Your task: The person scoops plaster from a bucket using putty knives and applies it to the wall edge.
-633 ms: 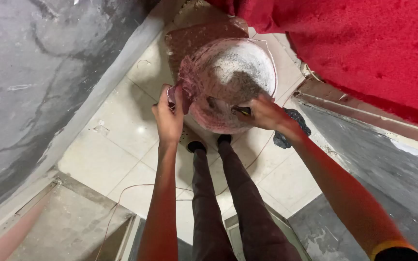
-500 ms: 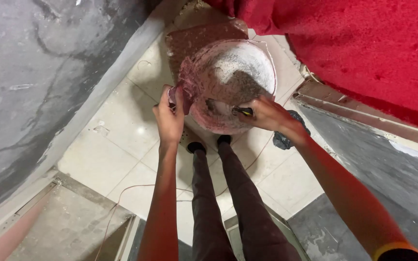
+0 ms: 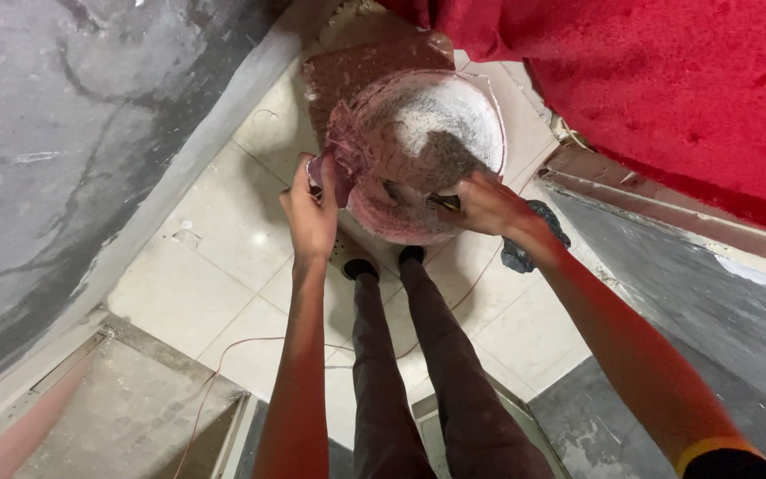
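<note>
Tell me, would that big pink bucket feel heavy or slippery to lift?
Probably fairly light: the pink bucket shows mostly a crusty white coating, no deep filling. That rough residue likely makes it gritty rather than slippery. The left hand gripping its rim suggests stiff walls.

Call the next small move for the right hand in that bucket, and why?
Probably drag the right hand and its dark tool along the inner wall of the bucket. The left hand grips the rim, bracing it. White powdery material lies at the far side, and residue coats the wall near the tool, so scraping there looks sensible.
</note>
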